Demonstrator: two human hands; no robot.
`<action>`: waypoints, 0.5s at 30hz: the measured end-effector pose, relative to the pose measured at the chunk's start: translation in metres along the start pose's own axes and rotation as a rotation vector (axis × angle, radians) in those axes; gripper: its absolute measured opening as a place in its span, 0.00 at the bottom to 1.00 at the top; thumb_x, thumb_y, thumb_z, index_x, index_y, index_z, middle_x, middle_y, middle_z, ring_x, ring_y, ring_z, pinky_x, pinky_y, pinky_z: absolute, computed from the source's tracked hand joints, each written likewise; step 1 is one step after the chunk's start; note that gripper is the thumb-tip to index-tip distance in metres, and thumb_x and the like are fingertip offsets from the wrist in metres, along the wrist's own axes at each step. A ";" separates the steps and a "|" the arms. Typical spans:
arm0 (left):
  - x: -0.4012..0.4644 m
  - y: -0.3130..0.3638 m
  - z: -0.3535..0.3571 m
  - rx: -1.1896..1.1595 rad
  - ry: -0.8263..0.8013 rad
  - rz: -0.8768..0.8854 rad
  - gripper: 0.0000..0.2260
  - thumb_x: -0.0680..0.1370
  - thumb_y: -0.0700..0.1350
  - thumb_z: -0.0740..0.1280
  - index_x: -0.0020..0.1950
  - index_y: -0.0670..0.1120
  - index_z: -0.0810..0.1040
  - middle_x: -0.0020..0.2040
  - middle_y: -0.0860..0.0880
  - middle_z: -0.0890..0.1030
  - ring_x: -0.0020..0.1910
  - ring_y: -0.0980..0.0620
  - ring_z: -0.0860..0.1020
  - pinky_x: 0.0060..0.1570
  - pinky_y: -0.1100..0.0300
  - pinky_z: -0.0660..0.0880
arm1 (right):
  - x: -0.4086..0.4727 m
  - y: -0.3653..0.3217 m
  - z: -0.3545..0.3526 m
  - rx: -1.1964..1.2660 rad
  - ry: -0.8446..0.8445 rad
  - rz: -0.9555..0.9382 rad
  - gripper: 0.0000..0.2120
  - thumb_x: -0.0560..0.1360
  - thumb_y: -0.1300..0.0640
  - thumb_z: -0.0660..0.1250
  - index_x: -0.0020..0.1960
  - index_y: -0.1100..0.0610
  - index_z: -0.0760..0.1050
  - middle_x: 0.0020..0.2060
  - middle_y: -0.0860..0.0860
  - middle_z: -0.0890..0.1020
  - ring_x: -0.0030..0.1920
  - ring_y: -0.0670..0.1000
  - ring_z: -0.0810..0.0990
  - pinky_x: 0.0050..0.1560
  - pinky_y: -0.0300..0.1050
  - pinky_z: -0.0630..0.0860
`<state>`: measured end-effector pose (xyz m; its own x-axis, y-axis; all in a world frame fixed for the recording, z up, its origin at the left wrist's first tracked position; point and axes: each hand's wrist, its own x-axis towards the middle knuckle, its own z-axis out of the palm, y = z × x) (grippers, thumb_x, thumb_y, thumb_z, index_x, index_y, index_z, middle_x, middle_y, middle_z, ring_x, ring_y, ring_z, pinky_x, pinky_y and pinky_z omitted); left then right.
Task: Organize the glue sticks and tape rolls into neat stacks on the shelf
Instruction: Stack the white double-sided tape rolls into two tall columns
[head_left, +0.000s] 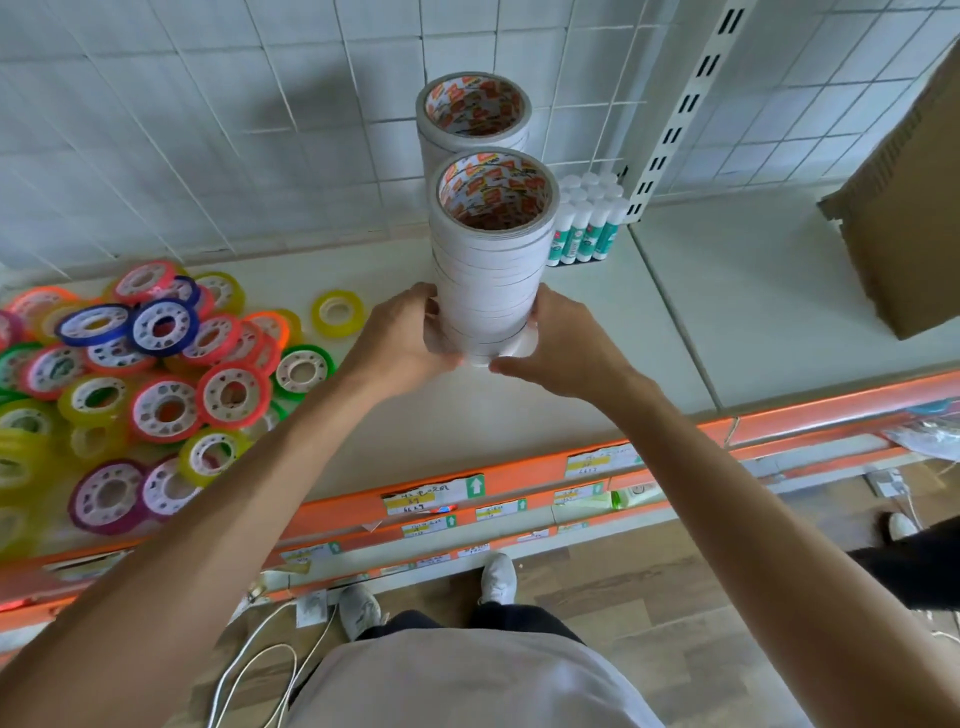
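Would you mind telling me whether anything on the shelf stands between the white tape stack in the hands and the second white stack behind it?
Nothing visible does. The left hand and right hand grip the front tape stack near its base, directly before the rear tape stack. The glue sticks stand to the right, the coloured tape rolls to the left.

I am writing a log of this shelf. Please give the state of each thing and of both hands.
Front tape stack: upright, held at its base by both hands.
Rear tape stack: upright, untouched.
Glue sticks: standing together, capped.
Coloured tapes: loose heap, unstacked.
Yellow tape: lying flat, alone.
Box: on the shelf, tilted.
Left hand: gripping.
Right hand: gripping.
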<state>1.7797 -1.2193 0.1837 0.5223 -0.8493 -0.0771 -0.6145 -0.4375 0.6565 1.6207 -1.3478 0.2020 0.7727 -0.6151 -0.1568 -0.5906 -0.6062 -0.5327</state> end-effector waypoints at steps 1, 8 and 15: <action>0.003 0.002 0.001 -0.024 -0.002 -0.006 0.21 0.65 0.46 0.80 0.53 0.44 0.77 0.48 0.50 0.83 0.47 0.49 0.80 0.42 0.59 0.74 | 0.003 0.001 0.002 0.040 0.013 0.006 0.36 0.63 0.46 0.81 0.65 0.57 0.71 0.59 0.53 0.80 0.57 0.55 0.78 0.54 0.49 0.75; 0.006 0.007 0.009 -0.035 0.007 -0.010 0.22 0.63 0.48 0.83 0.49 0.48 0.75 0.43 0.54 0.80 0.42 0.52 0.77 0.32 0.72 0.66 | 0.007 0.009 0.010 0.117 0.071 0.000 0.36 0.60 0.46 0.83 0.61 0.57 0.72 0.54 0.52 0.81 0.51 0.53 0.78 0.45 0.43 0.69; -0.002 0.002 -0.005 -0.009 0.028 -0.056 0.20 0.62 0.49 0.83 0.45 0.48 0.77 0.38 0.57 0.78 0.37 0.56 0.75 0.28 0.72 0.66 | 0.017 -0.005 0.023 0.124 0.067 -0.036 0.35 0.59 0.44 0.83 0.60 0.56 0.74 0.52 0.51 0.82 0.45 0.50 0.75 0.42 0.42 0.68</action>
<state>1.7802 -1.2165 0.1888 0.5721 -0.8150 -0.0927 -0.5785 -0.4810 0.6588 1.6421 -1.3439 0.1830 0.7733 -0.6288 -0.0820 -0.5262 -0.5642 -0.6362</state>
